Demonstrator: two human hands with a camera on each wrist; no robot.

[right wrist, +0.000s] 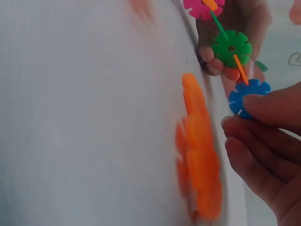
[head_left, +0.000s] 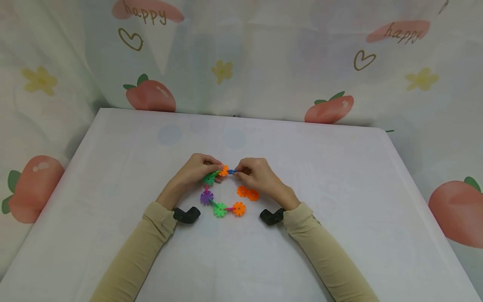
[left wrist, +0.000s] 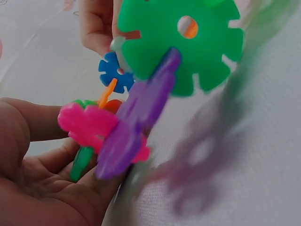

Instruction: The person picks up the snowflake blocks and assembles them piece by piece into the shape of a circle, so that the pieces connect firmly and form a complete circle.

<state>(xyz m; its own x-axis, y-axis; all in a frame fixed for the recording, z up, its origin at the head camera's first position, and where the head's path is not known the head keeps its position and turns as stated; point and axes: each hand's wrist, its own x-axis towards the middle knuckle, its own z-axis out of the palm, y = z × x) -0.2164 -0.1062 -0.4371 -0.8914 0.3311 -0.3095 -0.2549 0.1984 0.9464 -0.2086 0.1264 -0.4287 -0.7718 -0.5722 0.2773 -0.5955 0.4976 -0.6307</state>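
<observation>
My right hand (head_left: 260,174) pinches a blue notched snowflake disc (right wrist: 236,98) between thumb and fingertips. An orange disc (right wrist: 241,69) seen edge-on joins it to a green disc (right wrist: 240,40). Beside it my left hand (head_left: 198,168) holds the same chain of slotted discs, its fingers around the green and orange pieces. From there the chain curves down through a pink disc (left wrist: 84,125), a purple disc (head_left: 206,197) and a light green disc (head_left: 220,211). An orange disc (head_left: 239,209) forms its other end.
Loose orange discs (head_left: 253,195) lie on the white-covered table (head_left: 339,167), just below my right hand. A bit of orange (head_left: 279,179) shows behind the right wrist. A black wrist-worn device (head_left: 187,215) sits at each cuff. A printed curtain (head_left: 264,63) hangs behind the table.
</observation>
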